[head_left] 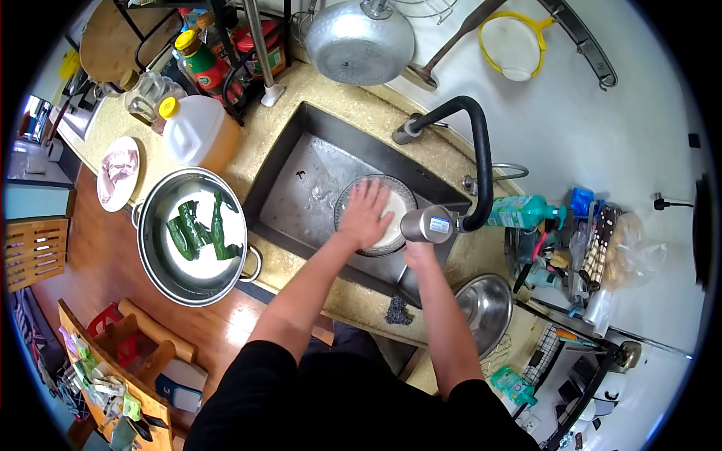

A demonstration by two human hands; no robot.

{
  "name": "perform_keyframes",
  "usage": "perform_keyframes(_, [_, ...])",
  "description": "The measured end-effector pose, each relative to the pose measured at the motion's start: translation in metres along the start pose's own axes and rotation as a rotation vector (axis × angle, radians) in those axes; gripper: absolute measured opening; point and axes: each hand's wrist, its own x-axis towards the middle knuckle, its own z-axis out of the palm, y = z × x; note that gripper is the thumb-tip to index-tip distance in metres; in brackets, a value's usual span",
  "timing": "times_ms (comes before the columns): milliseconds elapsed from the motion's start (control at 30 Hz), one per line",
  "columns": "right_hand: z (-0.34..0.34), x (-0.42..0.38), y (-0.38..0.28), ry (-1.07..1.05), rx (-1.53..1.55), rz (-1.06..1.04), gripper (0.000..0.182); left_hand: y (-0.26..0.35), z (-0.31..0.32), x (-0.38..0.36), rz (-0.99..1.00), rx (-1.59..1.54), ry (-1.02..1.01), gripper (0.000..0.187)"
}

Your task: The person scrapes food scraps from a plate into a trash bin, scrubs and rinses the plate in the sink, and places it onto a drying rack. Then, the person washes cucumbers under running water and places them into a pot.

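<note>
In the steel sink [289, 161], a round clear bowl [404, 191] holds something whitish. My left hand [364, 214] lies over the bowl with its fingers stretched and spread, palm down. On the right side of the bowl is my right hand [418, 254], directly below the faucet head [427, 224]. The faucet head covers most of its fingers, so I cannot see whether it grips the bowl's rim, the faucet or nothing. A black faucet hose [481, 143] arches over the sink's right end and carries the head, which has a small lit display.
A steel pot [150, 259] with dark green pepper-like pieces stands left of the sink. Behind it are a jug [197, 135] and a plate of raw meat [134, 184]. A metal bowl [492, 316] and scouring pad [398, 310] lie to the right.
</note>
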Motion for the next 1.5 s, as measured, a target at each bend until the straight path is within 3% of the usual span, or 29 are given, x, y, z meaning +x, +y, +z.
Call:
perform_keyframes(67, [0.030,-0.022,-0.017,-0.003,-0.089,-0.037,0.050,0.019,0.012,0.008,0.034,-0.092,0.033,0.057])
perform_keyframes(167, [0.032,-0.005,-0.018,-0.135,0.018,-0.099,0.051,0.022,0.007,-0.010,0.146,-0.521,-0.088,0.056])
perform_keyframes(200, [0.035,0.001,-0.015,-0.012,-0.126,-0.161,0.050,0.023,-0.002,-0.020,0.186,-0.566,-0.135,0.054])
perform_keyframes(300, [0.047,0.002,-0.039,-0.101,-0.397,-0.293,0.048,0.006,-0.006,-0.052,0.125,-0.307,-0.174,0.056])
perform_keyframes(367, [0.061,-0.004,-0.059,-0.195,-0.487,-0.299,0.045,-0.012,0.008,-0.043,-0.169,-0.247,0.254,0.067])
perform_keyframes(433, [0.052,0.011,-0.062,-0.378,-0.498,-0.287,0.044,-0.044,0.029,-0.023,-0.496,-0.185,0.504,0.065])
perform_keyframes(467, [0.058,0.004,-0.073,-0.368,-0.613,-0.360,0.041,-0.059,0.026,-0.015,-0.669,-0.703,0.312,0.067])
perform_keyframes(500, [0.061,0.000,-0.076,-0.334,-0.564,-0.302,0.041,-0.072,0.023,-0.010,-0.814,-1.219,0.094,0.070])
perform_keyframes(533, [0.064,-0.002,-0.078,-0.301,-0.513,-0.247,0.040,-0.078,0.017,-0.008,-0.850,-1.465,-0.006,0.067])
perform_keyframes(600, [0.055,0.013,-0.056,-0.232,-0.315,-0.220,0.045,-0.074,0.021,-0.009,-0.942,-1.388,0.050,0.065])
perform_keyframes(667, [0.066,-0.014,-0.036,0.003,-0.432,-0.387,0.049,-0.079,0.058,-0.013,-1.087,-1.312,0.174,0.065])
perform_keyframes(700, [0.074,-0.026,-0.025,0.122,-0.489,-0.467,0.051,-0.056,0.053,-0.012,-1.281,-1.347,0.191,0.064])
perform_keyframes(767, [0.081,-0.028,0.001,0.292,-0.515,-0.395,0.057,-0.029,0.071,-0.016,-1.565,-1.482,0.239,0.068])
perform_keyframes(867, [0.053,0.004,-0.016,-0.018,-0.760,-0.527,0.056,-0.049,0.134,-0.040,-1.032,-1.919,-0.020,0.075])
perform_keyframes(967, [0.048,0.001,-0.074,-0.321,-0.682,-0.303,0.057,-0.048,0.032,-0.011,-1.144,-1.678,0.202,0.071])
perform_keyframes(1000, [0.048,-0.001,-0.081,-0.398,-0.614,-0.187,0.057,-0.068,0.047,-0.005,-1.137,-1.683,0.104,0.071])
perform_keyframes(1033, [0.050,-0.005,-0.074,-0.257,-0.604,-0.263,0.059,-0.095,0.079,-0.001,-1.129,-1.686,0.005,0.071])
perform_keyframes(1100, [0.060,-0.022,-0.038,0.033,-0.570,-0.411,0.062,-0.091,0.090,-0.002,-1.253,-1.628,-0.044,0.072])
perform_keyframes(1167, [0.046,0.008,0.030,0.285,-0.490,-0.434,0.068,-0.037,0.067,-0.010,-1.509,-1.495,0.063,0.073])
perform_keyframes(1267, [0.028,-0.001,-0.010,0.034,-0.861,-0.409,0.067,-0.050,0.111,-0.035,-1.204,-1.826,-0.178,0.074])
perform_keyframes(1300, [0.024,-0.009,-0.039,-0.072,-0.989,-0.342,0.067,-0.047,0.098,-0.034,-1.207,-1.734,-0.054,0.073])
perform_keyframes(1367, [-0.005,0.018,-0.049,-0.305,-0.472,-0.129,0.069,-0.044,0.035,-0.010,-1.184,-1.540,0.193,0.071])
perform_keyframes(1400, [-0.014,0.025,-0.044,-0.409,-0.208,-0.018,0.070,-0.046,0.021,-0.006,-1.138,-1.532,0.075,0.070])
perform_keyframes(1467, [-0.001,0.014,-0.011,-0.092,-0.338,-0.237,0.071,-0.052,0.003,0.000,-1.033,-1.508,-0.152,0.067])
perform_keyframes(1500, [0.010,0.005,0.005,0.055,-0.379,-0.347,0.070,-0.046,0.007,-0.001,-1.180,-1.453,-0.094,0.067])
